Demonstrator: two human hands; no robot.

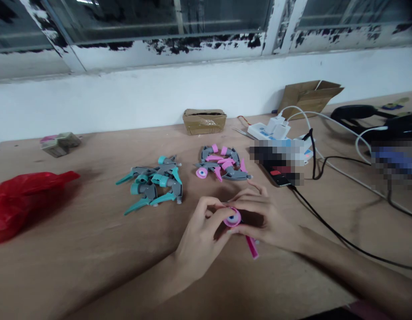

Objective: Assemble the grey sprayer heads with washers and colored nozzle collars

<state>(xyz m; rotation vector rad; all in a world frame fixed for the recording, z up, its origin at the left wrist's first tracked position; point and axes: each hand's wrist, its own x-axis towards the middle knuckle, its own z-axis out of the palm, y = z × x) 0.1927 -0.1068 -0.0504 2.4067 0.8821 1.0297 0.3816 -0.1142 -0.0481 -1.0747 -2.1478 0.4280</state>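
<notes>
A light-brown table (pixel 102 235) carries teal-and-grey plastic parts (pixel 148 192), pink-and-grey plastic parts (pixel 228 165), a red plastic bag (pixel 22 195) and a brown cardboard box (pixel 205 123).

Bright colours were set against a tan worktop (pixel 92 231).
On the held piece (pixel 236 219), blue was ringed by white and pink; grey was mixed into the pink pile (pixel 228 164) and the teal pile (pixel 159 179); the bag (pixel 21 200) was coloured red.
</notes>
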